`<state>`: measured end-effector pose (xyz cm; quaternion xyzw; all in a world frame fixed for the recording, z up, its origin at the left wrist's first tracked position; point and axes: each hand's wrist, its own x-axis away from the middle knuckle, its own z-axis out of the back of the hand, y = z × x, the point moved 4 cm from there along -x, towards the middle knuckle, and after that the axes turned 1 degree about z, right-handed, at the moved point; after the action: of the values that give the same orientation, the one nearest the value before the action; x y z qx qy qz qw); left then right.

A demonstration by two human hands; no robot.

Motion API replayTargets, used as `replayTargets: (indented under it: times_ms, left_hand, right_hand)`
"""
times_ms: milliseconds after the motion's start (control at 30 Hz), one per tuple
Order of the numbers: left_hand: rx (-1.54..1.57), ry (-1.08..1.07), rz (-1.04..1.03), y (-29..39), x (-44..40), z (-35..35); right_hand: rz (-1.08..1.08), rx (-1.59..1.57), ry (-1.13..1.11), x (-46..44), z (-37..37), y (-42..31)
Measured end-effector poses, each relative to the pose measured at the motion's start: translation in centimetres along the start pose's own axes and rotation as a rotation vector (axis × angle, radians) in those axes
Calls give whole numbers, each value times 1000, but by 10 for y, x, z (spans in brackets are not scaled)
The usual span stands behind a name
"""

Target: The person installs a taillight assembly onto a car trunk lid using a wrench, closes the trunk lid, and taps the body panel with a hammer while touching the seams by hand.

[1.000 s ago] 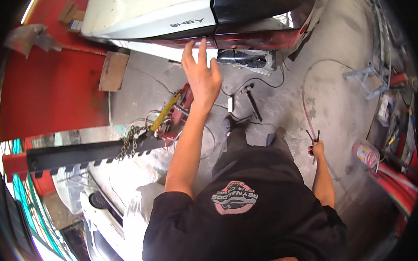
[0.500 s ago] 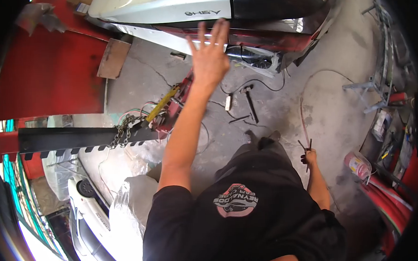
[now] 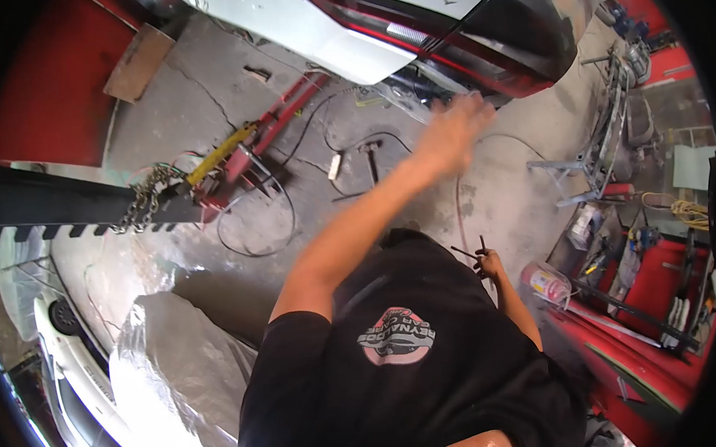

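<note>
As the left hand (image 3: 456, 133) — open, blurred — drops below the taillight (image 3: 407, 34), right hand (image 3: 492, 264) still gripping dark rods (image 3: 465, 253)

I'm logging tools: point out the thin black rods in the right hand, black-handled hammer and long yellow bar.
Thin black rods (image 3: 464, 253), head view: one rod.
Black-handled hammer (image 3: 373, 165), head view: handle.
Long yellow bar (image 3: 220, 155), head view: middle.

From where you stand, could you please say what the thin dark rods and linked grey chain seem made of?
The thin dark rods look like matte metal, slim and straight without clear shine, though plastic is possible; the linked grey chain seems dull metal, given its interlocking links.
</note>
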<state>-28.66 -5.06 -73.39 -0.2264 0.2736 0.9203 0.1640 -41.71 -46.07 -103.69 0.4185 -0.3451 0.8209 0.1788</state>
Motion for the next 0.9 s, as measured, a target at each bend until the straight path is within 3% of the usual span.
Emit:
replayTargets:
  times_ms: [67,100,167,300,400,467,700,767,800,867,900]
  left_hand:
    - [294,-269,-126,33,56,-53]
    - [306,-259,-127,31,75,-66]
    - [599,-357,142,16,107,-87]
    - [593,-37,553,-45,85,-58]
    - [538,151,622,-62,39,-16]
    - [590,403,651,-66,10,7]
    - [730,700,773,-19,-77,-19]
    - [532,634,533,1,-71,-19]
    - [445,521,364,41,-64,4]
    - [388,230,51,73,-44,-30]
    - [553,11,135,88,-25,-45]
  right_hand:
    - [-1,36,7,5,5,-12]
    - [11,66,6,12,6,-21]
    - [18,102,11,23,8,-33]
    - [110,81,13,28,10,-44]
    - [130,90,-18,23,10,-52]
    - [128,88,-31,23,12,-54]
    - [198,197,-89,2,58,-26]
    - [254,328,-102,-15,79,-24]
    - [271,357,-117,-22,88,-20]
    - [251,436,-158,-38,110,-11]
    - [231,499,-179,-46,118,-7]
